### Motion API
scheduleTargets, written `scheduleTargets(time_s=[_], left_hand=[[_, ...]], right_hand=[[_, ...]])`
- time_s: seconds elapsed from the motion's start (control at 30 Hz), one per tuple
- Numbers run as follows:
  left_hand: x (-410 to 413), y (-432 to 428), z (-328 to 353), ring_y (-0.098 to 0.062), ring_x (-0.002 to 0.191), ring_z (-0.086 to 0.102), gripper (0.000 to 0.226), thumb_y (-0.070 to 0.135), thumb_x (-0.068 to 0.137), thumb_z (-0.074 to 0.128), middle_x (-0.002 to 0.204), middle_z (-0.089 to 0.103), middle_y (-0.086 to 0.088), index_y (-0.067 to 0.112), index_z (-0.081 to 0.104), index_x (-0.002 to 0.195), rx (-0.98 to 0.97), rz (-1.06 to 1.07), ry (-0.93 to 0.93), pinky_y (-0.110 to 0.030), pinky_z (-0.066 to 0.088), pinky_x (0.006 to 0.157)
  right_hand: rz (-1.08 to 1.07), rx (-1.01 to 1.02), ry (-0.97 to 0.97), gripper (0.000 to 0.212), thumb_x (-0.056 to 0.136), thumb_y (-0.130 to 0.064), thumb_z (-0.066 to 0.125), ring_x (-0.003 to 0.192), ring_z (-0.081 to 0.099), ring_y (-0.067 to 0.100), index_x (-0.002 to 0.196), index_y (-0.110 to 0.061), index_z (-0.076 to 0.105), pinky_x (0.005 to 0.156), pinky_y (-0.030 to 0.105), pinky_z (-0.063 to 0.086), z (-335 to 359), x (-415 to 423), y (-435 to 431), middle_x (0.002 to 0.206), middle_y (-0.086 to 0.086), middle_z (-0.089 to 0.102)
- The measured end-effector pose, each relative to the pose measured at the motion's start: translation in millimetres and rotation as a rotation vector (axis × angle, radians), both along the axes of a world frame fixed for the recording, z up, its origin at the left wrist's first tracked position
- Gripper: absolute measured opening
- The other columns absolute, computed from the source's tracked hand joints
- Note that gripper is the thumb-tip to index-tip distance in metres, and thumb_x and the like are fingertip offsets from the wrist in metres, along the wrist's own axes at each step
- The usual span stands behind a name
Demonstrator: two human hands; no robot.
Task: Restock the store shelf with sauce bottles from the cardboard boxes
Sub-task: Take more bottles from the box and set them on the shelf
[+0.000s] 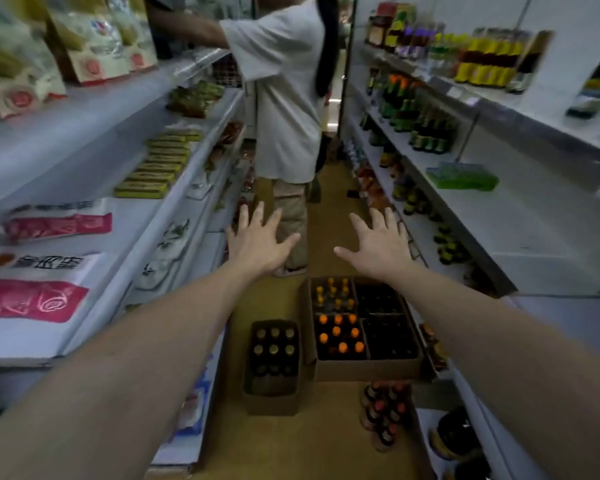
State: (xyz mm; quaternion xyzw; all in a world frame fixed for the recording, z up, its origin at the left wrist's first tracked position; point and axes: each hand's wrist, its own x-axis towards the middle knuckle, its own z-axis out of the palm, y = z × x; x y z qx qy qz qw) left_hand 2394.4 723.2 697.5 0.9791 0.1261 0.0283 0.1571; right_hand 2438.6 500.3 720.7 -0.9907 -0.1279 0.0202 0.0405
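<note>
Both hands are held out over the aisle and are empty: the left hand [257, 242] and the right hand [378, 244] have fingers straight and spread, palms down, gripping nothing. The stock sits on the floor below them. The large cardboard box [364, 370] lies close to the foot of the right-hand shelf [492, 209] and is divided into four compartments. The orange-capped bottles [338, 336] fill the near left one, and the two right compartments hold dark bottles that are hard to make out. The small cardboard box [271, 400] stands just beside it on the left, holding gold-capped bottles [274, 348]. The step in hand appears to be the reach down for the first bottles. To do it well, lower both hands to one compartment, grip each bottle round the neck below the cap, and lift straight up so the dividers do not snag. Match caps to a row on the shelf before placing. A second person [284, 98] stands farther down the aisle, so keep clear.
</note>
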Motion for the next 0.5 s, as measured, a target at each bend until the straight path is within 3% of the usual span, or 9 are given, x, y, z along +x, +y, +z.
scheduleTargets(time_s=[0.5], left_hand=[[120, 77, -174, -0.032, 0.159, -0.008, 0.082, 0.077, 0.098, 0.031, 0.174, -0.006, 0.000, 0.035, 0.009, 0.165, -0.028, 0.189, 0.315, -0.062, 0.005, 0.125]], right_hand=[[0.219, -0.085, 0.437, 0.098, 0.092, -0.071, 0.055, 0.157, -0.005, 0.041, 0.164, -0.027, 0.005, 0.126, 0.058, 0.009, -178, 181, 104, 0.171, 0.014, -0.003]])
